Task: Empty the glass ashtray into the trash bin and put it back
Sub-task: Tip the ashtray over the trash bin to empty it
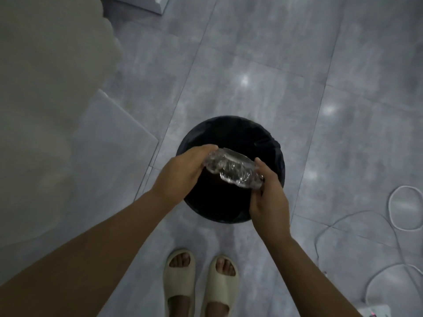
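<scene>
The clear cut-glass ashtray is held tipped on its side right above the open mouth of the round trash bin, which is lined with a black bag and stands on the grey tiled floor. My left hand grips the ashtray's left edge, thumb on top. On the right edge, my right hand holds it with the fingers curled around the rim. The bin's inside is dark and I cannot make out its contents.
My feet in pale slippers stand just in front of the bin. A white cable loops over the floor at the right. A pale furniture edge fills the left side. A white object sits at the top.
</scene>
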Demonstrator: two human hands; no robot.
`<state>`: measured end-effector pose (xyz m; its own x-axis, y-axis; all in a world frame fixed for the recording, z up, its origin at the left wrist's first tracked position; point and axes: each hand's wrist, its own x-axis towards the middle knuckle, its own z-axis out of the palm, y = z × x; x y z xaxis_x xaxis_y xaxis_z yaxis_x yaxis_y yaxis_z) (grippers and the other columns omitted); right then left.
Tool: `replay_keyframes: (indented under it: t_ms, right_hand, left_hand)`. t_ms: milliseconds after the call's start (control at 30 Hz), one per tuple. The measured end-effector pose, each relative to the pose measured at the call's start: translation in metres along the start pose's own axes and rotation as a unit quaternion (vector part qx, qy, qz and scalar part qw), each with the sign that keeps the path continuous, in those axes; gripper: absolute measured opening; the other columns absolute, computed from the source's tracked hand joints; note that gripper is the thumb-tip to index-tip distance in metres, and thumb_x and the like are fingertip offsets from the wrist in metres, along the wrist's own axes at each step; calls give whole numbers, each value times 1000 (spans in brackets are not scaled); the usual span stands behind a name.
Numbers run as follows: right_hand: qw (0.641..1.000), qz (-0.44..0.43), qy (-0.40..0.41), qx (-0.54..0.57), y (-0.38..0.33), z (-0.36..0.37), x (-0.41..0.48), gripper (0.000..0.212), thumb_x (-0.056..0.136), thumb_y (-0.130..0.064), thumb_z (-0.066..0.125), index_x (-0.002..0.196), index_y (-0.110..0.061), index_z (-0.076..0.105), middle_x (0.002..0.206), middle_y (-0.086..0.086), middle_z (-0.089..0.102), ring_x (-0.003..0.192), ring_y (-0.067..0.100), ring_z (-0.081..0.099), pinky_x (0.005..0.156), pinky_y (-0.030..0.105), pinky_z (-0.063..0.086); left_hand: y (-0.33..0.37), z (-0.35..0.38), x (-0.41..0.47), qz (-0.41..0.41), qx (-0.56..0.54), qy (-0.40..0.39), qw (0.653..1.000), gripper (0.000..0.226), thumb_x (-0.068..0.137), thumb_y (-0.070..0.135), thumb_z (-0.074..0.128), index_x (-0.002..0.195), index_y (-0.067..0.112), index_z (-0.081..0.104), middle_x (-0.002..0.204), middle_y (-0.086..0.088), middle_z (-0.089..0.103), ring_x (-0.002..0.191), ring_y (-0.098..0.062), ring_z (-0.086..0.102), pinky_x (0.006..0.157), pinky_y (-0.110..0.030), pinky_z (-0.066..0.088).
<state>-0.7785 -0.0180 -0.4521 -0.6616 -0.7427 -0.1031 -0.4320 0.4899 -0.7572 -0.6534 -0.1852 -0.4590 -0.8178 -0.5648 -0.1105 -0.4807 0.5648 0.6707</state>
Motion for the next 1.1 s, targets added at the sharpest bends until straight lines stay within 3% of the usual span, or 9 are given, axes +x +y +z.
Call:
replay_keyframes:
  t_ms: [133, 267, 433, 567, 700, 867, 967, 1033, 1100]
  right_hand:
    - [1000, -22, 1, -6, 5, -2, 2, 48, 94, -8, 49, 135, -29, 38, 137, -13, 47, 124, 0, 44, 98, 10, 39]
    - [1000, -1, -14, 4, 0, -3, -1, 51, 93, -3, 52, 131, -33, 37, 139, -17, 43, 126, 4, 46, 97, 23, 45]
    - [999, 31, -41, -15, 3, 3, -5, 55, 95, -4, 51, 135, -36, 30, 140, -3, 53, 123, 15, 56, 96, 38, 54]
    - [996, 22, -85, -9, -3, 2, -1, 66, 94, -5, 51, 144, -39, 27, 141, -18, 45, 123, -4, 46, 97, 16, 45]
    - [984, 101, -148, 13, 4, 6, 3, 57, 93, -7, 53, 139, -38, 39, 125, -13, 60, 104, -3, 59, 88, 16, 49]
    - [978, 149, -119, 81, 13, 13, -6, 52, 92, 0, 54, 132, -34, 50, 111, -16, 64, 99, -16, 57, 79, 7, 49]
    - [992, 89, -75, 48, 16, 13, -17, 60, 89, 7, 53, 133, -34, 50, 138, -6, 56, 122, 0, 53, 97, 6, 43]
    - [996, 23, -83, 18, 19, 17, -26, 67, 86, 13, 52, 134, -32, 48, 146, -8, 44, 132, 8, 46, 101, 6, 39]
    - [992, -33, -125, -12, 23, 28, -35, 67, 86, 13, 54, 135, -31, 45, 148, -8, 40, 137, 16, 43, 108, 25, 43]
  left_hand:
    - [-5, 4, -3, -4, 10, -5, 1000, 41, 94, 19, 49, 134, 17, 54, 126, -3, 67, 111, -17, 65, 97, 5, 28]
    - [-5, 1, 0, 5, -1, 18, 1000, 39, 93, 13, 54, 131, 12, 57, 122, -6, 69, 108, -17, 66, 95, 11, 25]
    - [-11, 3, 3, 30, 23, -11, 999, 45, 92, 21, 44, 134, 13, 56, 122, -8, 69, 106, -20, 69, 95, -6, 37]
    - [-16, 4, 4, 39, 28, -8, 999, 43, 93, 21, 44, 135, 14, 55, 123, -7, 69, 108, -19, 68, 96, -14, 44]
    - [-25, 11, 5, 35, 53, -50, 997, 45, 94, 19, 51, 139, 21, 50, 123, -6, 68, 109, -22, 67, 92, -36, 56]
    - [-38, 18, -7, -99, 117, -9, 988, 68, 85, 21, 68, 146, 17, 37, 139, -12, 51, 125, -28, 51, 98, -43, 51]
    - [-53, 22, -13, -269, -11, -49, 962, 66, 92, 37, 57, 149, 21, 27, 137, -13, 52, 118, -31, 57, 96, -43, 51]
    - [-60, 26, -15, -367, -153, -97, 912, 57, 95, 42, 49, 146, 26, 31, 128, -13, 61, 108, -34, 64, 86, -43, 58]
    - [-61, 31, -16, -420, -267, -90, 863, 44, 99, 35, 45, 141, 24, 40, 126, -11, 60, 106, -36, 65, 80, -48, 60]
